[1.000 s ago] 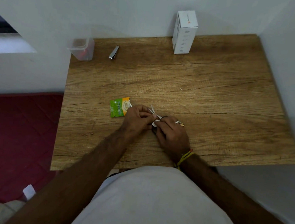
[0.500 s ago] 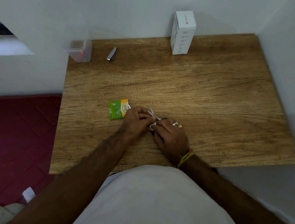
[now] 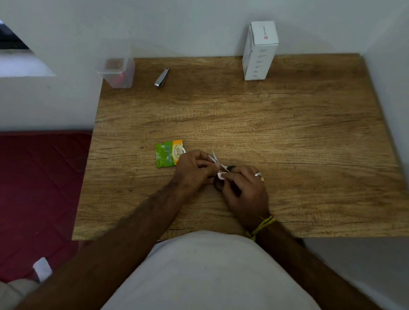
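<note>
Both hands are working at the near middle of the counter [image 3: 303, 141]. The left hand [image 3: 194, 165] and right hand [image 3: 243, 188] each pinch a small white scrap [image 3: 221, 174], held low, probably to keep it steady. There's something dark under the right hand, can't tell what. A green sachet [image 3: 167, 154] sits just left, likely handy for later. The wood-grain top sits in a white-walled corner, with red floor [image 3: 14, 183] to the left.
</note>
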A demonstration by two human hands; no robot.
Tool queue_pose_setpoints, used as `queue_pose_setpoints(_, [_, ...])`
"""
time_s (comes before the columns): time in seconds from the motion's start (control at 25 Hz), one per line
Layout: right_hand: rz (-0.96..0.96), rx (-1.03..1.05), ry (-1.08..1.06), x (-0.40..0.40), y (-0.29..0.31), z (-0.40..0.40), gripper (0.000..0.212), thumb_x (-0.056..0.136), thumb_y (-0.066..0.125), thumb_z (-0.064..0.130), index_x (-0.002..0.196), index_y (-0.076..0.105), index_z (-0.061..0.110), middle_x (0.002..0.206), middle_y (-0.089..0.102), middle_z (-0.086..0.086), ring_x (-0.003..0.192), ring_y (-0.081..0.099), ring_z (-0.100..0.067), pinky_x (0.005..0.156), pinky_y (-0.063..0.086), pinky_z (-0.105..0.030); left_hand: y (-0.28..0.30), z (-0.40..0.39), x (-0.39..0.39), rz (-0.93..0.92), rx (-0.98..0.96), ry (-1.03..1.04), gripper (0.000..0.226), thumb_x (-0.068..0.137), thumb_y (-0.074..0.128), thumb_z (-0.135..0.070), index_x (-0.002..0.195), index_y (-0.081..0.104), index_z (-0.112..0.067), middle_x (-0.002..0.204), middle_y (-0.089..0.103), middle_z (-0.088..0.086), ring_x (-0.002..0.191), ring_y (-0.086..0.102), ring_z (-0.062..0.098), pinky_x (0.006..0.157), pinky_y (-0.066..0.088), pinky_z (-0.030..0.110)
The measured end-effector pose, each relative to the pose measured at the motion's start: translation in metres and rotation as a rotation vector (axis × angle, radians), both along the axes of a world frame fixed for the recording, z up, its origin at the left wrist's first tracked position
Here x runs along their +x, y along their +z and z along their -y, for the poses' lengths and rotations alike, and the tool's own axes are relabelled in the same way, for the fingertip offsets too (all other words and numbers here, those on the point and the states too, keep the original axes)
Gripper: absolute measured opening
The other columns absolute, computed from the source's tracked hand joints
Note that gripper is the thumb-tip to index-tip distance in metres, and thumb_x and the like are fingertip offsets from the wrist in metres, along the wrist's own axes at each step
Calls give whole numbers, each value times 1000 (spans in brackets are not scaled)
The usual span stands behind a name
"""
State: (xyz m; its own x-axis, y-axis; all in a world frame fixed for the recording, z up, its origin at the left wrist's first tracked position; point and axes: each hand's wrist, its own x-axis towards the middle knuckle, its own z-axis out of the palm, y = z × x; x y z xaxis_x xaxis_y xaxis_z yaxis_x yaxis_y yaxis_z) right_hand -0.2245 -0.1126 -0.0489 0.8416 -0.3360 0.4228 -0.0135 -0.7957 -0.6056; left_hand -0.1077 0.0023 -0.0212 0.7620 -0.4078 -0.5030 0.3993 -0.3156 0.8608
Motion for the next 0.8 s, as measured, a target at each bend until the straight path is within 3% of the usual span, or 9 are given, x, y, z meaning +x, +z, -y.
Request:
queue_pose_setpoints(0.16, [-220,124,-66,0,12,-11,13,87,67,17,95,75,10,97,67,-4,97,60,-21,81,51,-42,3,0,-1,-35,-22,57,25,86,74,-4,103,60,9,92,74,22,86,74,34,78,62,48])
queue_pose_setpoints(0.24, [-308,198,-138,4,20,-16,14,86,67,19,94,76,12,97,67,-4,97,59,-20,84,51,-43,5,-2,-4,-66,-59,110,28,87,71,0,110,58,9,95,73,22,83,74,29,74,63,42])
queue_pose_setpoints(0.44, [-267,330,-194,4,35,-18,9,80,70,16,88,75,15,92,66,1,91,60,-17,80,52,-39,15,-9,-12,-63,-188,190,27,89,66,5,116,62,1,90,75,12,80,75,21,66,62,30])
queue_pose_setpoints(0.68, [-224,348,-219,16,55,-16,12,82,68,10,91,76,13,87,63,0,83,59,-16,72,51,-33,43,5,-1,104,-248,254,19,87,67,8,103,63,-1,88,74,19,75,75,25,62,63,38])
queue_pose_setpoints(0.8, [-293,419,-269,30,64,-11,6,83,70,12,83,76,15,79,64,3,73,57,-11,67,46,-27,47,11,2,203,-217,246,18,85,69,7,99,64,-4,89,74,21,81,74,34,69,62,47])
